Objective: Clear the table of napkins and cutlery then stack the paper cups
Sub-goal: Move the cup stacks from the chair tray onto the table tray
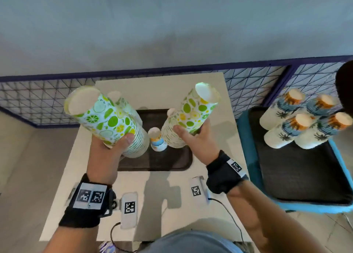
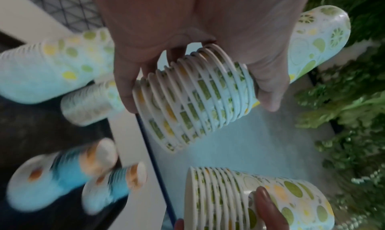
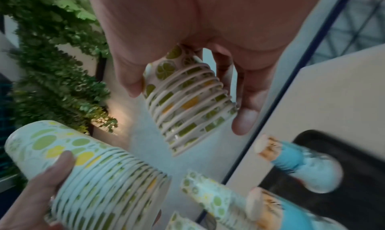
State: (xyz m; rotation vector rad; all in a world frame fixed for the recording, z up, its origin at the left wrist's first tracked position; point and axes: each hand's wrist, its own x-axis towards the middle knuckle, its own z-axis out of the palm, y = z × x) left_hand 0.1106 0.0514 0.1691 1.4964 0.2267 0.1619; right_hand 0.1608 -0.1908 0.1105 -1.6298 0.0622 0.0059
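My left hand (image 1: 114, 144) grips a stack of citrus-print paper cups (image 1: 101, 117), raised and tilted, base toward me. My right hand (image 1: 193, 136) grips a second citrus stack (image 1: 198, 107) the same way. The left wrist view shows my fingers and thumb wrapped round the stack's rims (image 2: 187, 118); the right wrist view shows the same grip on the other stack (image 3: 183, 128). Below them, on a dark tray (image 1: 172, 161), stand two more upside-down citrus stacks (image 1: 137, 144) (image 1: 172, 136) and a short blue-and-orange cup stack (image 1: 157, 140) between them.
The tray lies on a small white table (image 1: 152, 184) with two marker tags (image 1: 129, 208) and cables near its front edge. To the right, a black tray on a blue frame (image 1: 298, 176) carries several palm-print cup stacks (image 1: 298, 119). A mesh fence (image 1: 38, 100) runs behind.
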